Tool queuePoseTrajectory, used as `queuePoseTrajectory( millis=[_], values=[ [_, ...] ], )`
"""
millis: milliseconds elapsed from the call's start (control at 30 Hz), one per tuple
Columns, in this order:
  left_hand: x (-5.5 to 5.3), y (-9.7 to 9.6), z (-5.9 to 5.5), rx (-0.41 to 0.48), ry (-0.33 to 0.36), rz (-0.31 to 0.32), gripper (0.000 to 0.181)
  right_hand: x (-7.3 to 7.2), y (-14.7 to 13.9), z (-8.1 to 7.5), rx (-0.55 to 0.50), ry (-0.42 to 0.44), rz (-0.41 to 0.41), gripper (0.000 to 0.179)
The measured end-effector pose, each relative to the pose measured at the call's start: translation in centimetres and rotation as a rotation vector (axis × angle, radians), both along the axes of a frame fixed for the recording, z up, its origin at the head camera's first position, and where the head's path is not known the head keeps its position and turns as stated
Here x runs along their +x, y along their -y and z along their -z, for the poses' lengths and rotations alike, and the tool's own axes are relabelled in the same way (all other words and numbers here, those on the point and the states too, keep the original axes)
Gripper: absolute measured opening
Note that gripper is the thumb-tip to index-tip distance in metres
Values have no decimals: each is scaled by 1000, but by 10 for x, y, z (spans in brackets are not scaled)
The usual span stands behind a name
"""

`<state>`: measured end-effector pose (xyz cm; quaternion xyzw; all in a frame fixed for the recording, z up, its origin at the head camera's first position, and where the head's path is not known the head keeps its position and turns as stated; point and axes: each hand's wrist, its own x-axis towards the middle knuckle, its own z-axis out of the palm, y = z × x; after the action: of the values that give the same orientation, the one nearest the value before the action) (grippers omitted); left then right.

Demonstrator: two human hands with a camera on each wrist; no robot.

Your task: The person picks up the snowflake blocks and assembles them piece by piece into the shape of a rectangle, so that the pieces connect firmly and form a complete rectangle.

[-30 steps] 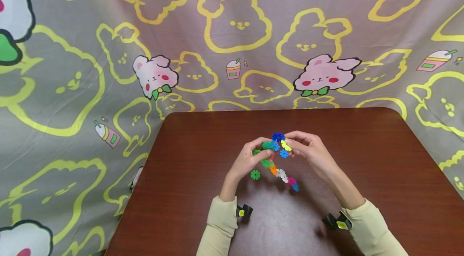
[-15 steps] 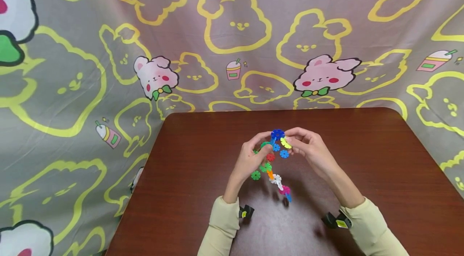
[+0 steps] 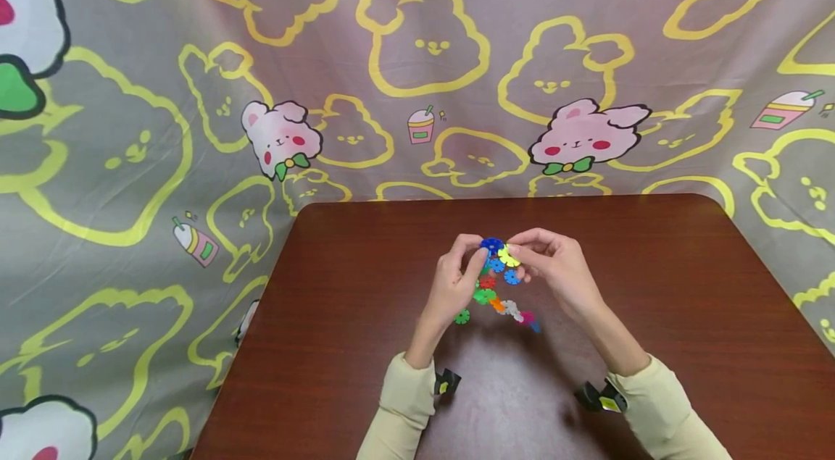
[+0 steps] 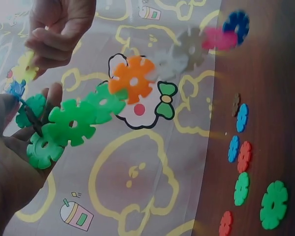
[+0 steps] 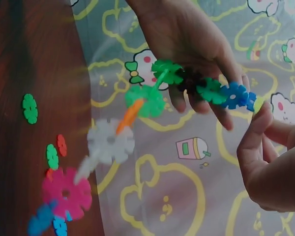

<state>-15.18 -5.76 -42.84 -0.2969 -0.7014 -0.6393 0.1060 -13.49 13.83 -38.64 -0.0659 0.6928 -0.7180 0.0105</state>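
A chain of slotted plastic snowflake discs hangs from my left hand (image 3: 453, 279). Thumb and fingers of that hand pinch its upper end at the dark blue disc (image 3: 492, 246). From there the chain runs through green discs (image 4: 72, 123), an orange disc (image 4: 133, 81) and whitish discs (image 5: 110, 141) to a pink disc (image 5: 66, 193) and a blue disc (image 4: 236, 27) at the free end. My right hand (image 3: 564, 268) pinches a yellow disc (image 3: 509, 256) between thumb and fingers, right at the dark blue disc's edge.
Loose discs lie on the brown table (image 3: 365, 344) below the hands, among them a green disc (image 3: 462, 316), a red disc (image 3: 487, 282) and a light blue disc (image 3: 512, 277). A patterned cloth (image 3: 457, 69) hangs behind and to the left of the table.
The dark blue disc and the yellow disc have shifted slightly left. My left thumb has moved up to the dark blue disc. The chain's free end swung toward me, then back away.
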Motion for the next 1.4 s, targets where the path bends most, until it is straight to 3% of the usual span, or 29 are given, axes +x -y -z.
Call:
queuePoseTrajectory(
  millis=[200,500,833,1133,1400],
  values=[
    [2,-4,0,-11,-9,-29,6,4,5,-6,45,-36,67,33],
    [6,-7,-1,52,-34,-46,10,11,6,-12,73,-40,17,39],
    [8,-4,-3,80,-44,-33,10,13,7,-13,227,-160,12,34],
    [9,-3,-5,111,-44,-57,11,14,6,-11,171,-200,18,32],
    [9,-3,-5,130,-47,-35,10,14,7,-12,173,-235,33,33]
  ],
)
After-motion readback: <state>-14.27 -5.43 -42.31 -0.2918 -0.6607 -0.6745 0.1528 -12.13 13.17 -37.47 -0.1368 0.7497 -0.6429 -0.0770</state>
